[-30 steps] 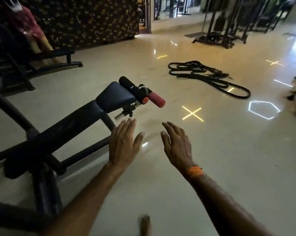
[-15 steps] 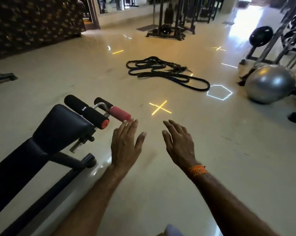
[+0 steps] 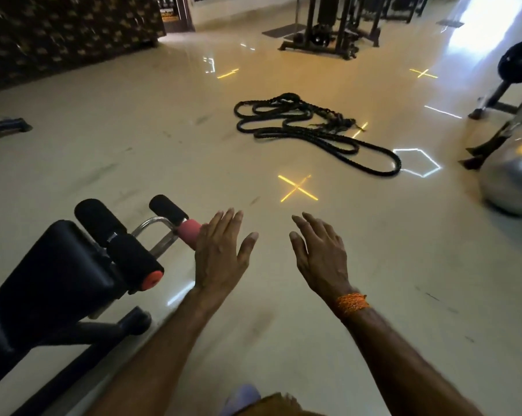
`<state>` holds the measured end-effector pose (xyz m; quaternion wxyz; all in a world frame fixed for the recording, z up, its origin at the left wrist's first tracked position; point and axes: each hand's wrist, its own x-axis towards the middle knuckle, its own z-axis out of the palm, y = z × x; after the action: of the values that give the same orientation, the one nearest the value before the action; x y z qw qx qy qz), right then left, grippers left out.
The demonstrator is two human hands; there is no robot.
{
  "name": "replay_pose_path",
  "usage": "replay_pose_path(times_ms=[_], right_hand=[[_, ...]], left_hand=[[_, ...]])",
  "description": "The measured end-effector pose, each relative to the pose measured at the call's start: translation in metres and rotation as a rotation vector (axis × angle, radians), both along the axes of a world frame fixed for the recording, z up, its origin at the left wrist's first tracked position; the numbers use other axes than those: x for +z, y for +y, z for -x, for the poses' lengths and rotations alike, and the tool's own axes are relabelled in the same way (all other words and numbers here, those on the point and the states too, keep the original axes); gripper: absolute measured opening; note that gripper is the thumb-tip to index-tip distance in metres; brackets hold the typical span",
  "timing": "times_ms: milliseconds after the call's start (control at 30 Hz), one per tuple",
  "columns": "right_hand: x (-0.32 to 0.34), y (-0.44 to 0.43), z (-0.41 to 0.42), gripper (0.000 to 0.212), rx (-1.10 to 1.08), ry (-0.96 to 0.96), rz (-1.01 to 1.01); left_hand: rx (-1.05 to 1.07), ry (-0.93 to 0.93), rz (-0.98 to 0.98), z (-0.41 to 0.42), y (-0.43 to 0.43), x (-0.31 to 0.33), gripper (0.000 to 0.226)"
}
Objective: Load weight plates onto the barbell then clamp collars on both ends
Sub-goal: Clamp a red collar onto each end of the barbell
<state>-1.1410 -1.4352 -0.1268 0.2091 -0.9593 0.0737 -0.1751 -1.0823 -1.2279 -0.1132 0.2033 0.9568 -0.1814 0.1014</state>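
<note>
No barbell, weight plate or collar shows in the head view. My left hand (image 3: pixel 220 253) is stretched out in front of me over the pale floor, palm down, fingers straight, holding nothing; it overlaps the red foam end of a bench roller. My right hand (image 3: pixel 321 255) hangs beside it, fingers relaxed and spread, empty, with an orange thread band at the wrist.
A black padded bench (image 3: pixel 55 274) with foam rollers (image 3: pixel 133 256) stands at the lower left. A coiled black battle rope (image 3: pixel 307 130) lies ahead. A silver exercise ball (image 3: pixel 512 178) and a machine frame (image 3: pixel 503 97) stand at the right. A cable machine (image 3: pixel 326 28) stands at the back.
The view has swung to the right: the bench has slid to the lower left and the silver ball has come in at the right. Both hands stay outstretched and empty.
</note>
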Motion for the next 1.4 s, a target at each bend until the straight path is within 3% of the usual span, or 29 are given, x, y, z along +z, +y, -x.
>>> replay_pose_path(times_ms=[367,767,1100,1400], right_hand=[[-0.013,-0.078,-0.291,0.050,0.099,0.058,0.089],[-0.008,-0.065,-0.633,0.049,0.319,0.086,0.085],[-0.009,0.025,-0.901,0.046,0.685,0.096,0.010],[-0.024,0.212,-1.074,0.047,1.009,0.106,0.059]], left_hand=[[0.121,0.089,0.091,-0.277,-0.078,-0.043,0.075],[0.371,0.108,0.112,-0.562,-0.063,-0.040,0.075],[0.789,0.095,0.137,-0.745,0.008,-0.036,0.066],[1.081,0.053,0.231,-0.873,0.158,-0.059,0.067]])
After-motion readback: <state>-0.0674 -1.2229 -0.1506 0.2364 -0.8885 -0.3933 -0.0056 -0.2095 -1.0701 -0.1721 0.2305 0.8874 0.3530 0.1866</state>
